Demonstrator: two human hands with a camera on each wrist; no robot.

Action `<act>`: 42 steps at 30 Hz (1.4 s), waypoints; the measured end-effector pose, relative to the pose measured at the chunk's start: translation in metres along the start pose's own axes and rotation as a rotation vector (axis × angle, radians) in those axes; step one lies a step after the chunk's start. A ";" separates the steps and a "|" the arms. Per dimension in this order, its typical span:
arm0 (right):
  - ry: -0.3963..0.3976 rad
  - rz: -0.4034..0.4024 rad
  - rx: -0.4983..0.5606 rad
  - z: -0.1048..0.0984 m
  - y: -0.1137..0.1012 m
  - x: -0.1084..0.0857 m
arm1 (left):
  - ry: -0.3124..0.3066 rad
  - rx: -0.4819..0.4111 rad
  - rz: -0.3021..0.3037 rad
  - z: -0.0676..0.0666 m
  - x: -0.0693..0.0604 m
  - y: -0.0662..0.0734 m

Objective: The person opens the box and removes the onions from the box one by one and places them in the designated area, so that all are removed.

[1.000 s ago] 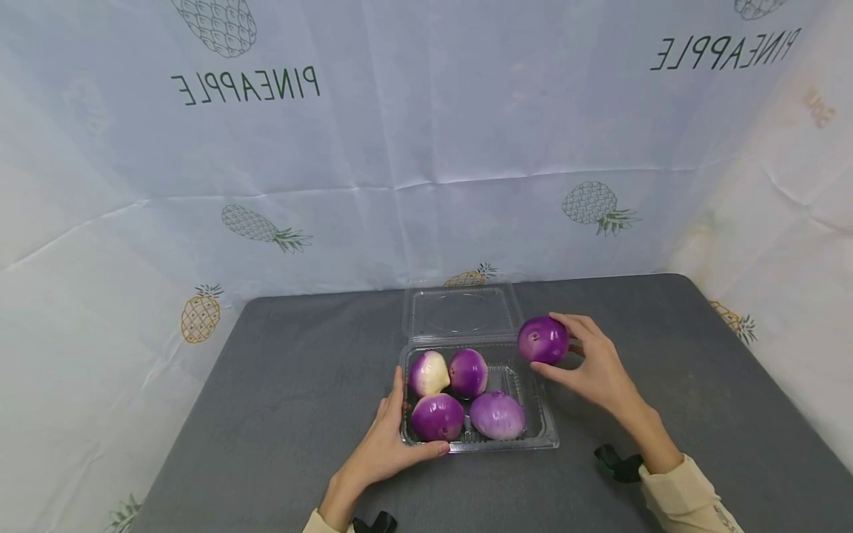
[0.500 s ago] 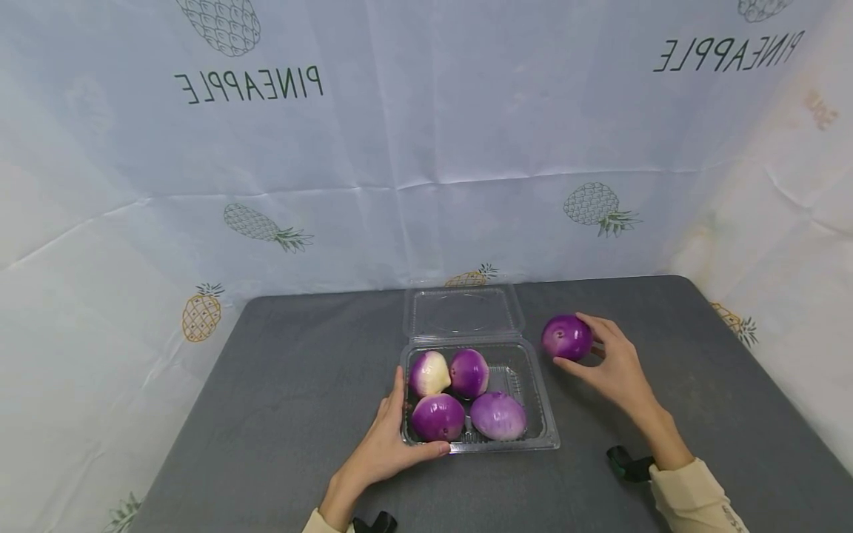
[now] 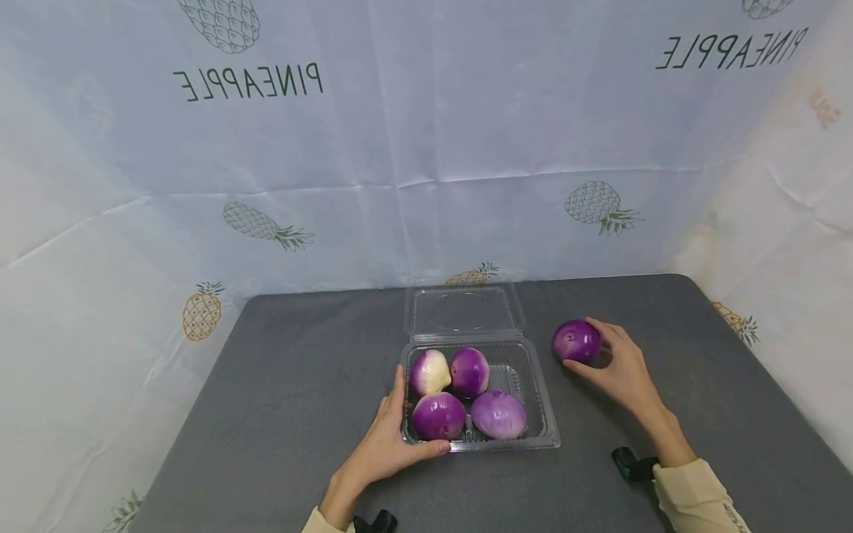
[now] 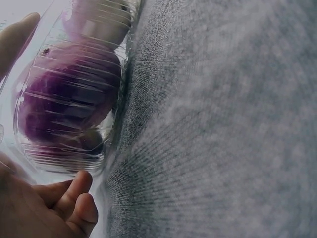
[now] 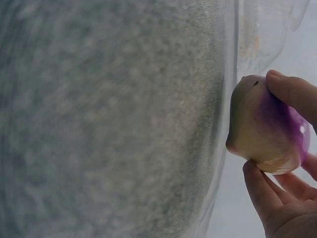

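Note:
Set around the near left corner of a clear plastic container (image 3: 516, 381), my left hand (image 3: 376, 448) has its index finger straight along the left wall and its thumb along the front rim. Inside lie several purple onions: a white-and-purple onion (image 3: 429, 371), two dark onions (image 3: 469, 371), and a paler, streaked onion (image 3: 498, 415). To the container's right, my right hand (image 3: 623, 376) pinches another purple onion (image 3: 575, 341) between thumb and fingers. In the right wrist view this onion (image 5: 267, 126) shows a cream side. Whether it touches the table cannot be told.
The container's hinged lid (image 3: 464, 311) lies folded back behind it, towards the far edge of the grey table (image 3: 320, 370). A pineapple-printed cloth (image 3: 413, 133) hangs behind and at both sides. Black straps (image 3: 633, 466) circle both wrists.
My right hand has carried its onion from above the container's far right corner out to the right, then slightly lower. The left hand and the container stay where they were.

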State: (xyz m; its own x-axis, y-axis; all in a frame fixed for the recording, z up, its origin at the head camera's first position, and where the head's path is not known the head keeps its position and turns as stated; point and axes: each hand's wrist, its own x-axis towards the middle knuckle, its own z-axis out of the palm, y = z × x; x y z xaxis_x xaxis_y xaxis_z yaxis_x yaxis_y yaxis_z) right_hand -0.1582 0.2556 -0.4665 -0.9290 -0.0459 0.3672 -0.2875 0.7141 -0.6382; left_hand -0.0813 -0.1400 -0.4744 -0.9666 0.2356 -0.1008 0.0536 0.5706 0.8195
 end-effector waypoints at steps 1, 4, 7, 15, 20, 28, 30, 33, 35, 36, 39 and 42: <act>-0.001 0.001 -0.004 0.000 0.001 0.000 | 0.001 -0.001 0.000 0.000 0.000 0.000; -0.006 0.007 -0.014 0.000 0.003 -0.001 | 0.001 -0.001 -0.001 0.000 0.000 0.000; -0.022 0.016 -0.027 0.000 0.004 -0.001 | 0.001 -0.005 0.001 -0.001 0.000 0.001; -0.053 0.030 -0.046 -0.001 0.005 0.000 | 0.001 -0.007 0.006 0.000 0.001 0.000; -0.057 0.036 -0.062 -0.003 0.004 -0.001 | -0.002 -0.011 0.007 0.000 0.001 0.000; -0.059 0.019 -0.045 -0.004 0.002 0.000 | -0.001 -0.012 0.004 0.000 0.000 0.001; -0.054 0.014 -0.047 -0.005 0.001 0.000 | 0.000 -0.011 0.002 0.000 -0.001 0.001; -0.039 0.003 -0.060 -0.005 0.000 0.000 | 0.000 -0.011 -0.001 0.000 -0.001 0.001; -0.024 -0.006 -0.070 -0.006 -0.001 0.000 | 0.001 -0.009 -0.004 0.000 -0.001 0.001; -0.018 -0.006 -0.072 -0.007 -0.002 0.000 | 0.001 -0.009 -0.005 0.000 -0.001 0.001; 0.003 -0.007 -0.068 -0.008 -0.005 0.001 | 0.001 -0.008 -0.006 0.000 -0.001 0.001; 0.022 -0.007 -0.055 -0.010 -0.011 0.002 | 0.002 -0.007 -0.005 0.000 -0.001 0.001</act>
State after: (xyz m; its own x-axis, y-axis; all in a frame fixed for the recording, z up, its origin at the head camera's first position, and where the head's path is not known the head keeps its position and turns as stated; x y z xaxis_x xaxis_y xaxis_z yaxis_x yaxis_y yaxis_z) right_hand -0.1543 0.2547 -0.4521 -0.9215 -0.0363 0.3867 -0.2804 0.7512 -0.5976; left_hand -0.0807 -0.1393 -0.4739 -0.9672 0.2318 -0.1037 0.0475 0.5662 0.8229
